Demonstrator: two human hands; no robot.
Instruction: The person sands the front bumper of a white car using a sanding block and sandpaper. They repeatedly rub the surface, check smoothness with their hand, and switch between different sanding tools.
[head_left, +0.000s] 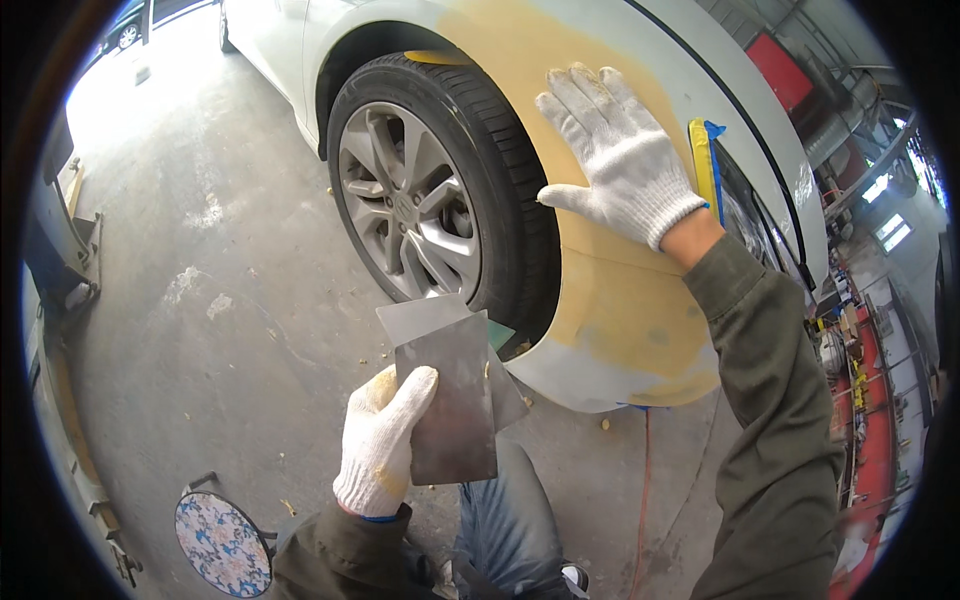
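My left hand [380, 435], in a white knit glove with yellowish stains, grips several flat filler spreaders [450, 405] fanned out, the thumb across the front one. The front plate is grey and metallic; a greenish one peeks out behind. My right hand [625, 155], gloved the same way, lies flat on the car fender [625, 275] with its thumb spread from the fingers. Around that palm the white panel carries a wide yellow-tan filler patch, which runs down to the bumper corner. Beside the palm stands the wheel [410, 205] with its black tire and grey alloy rim.
Yellow and blue masking tape [704, 165] edges the headlight. A round stool [223, 545] with a floral seat stands at lower left. An orange-red cord [642, 500] runs over the concrete floor [230, 310], where small yellowish crumbs lie. Red shelving [872, 420] with clutter lines the right side.
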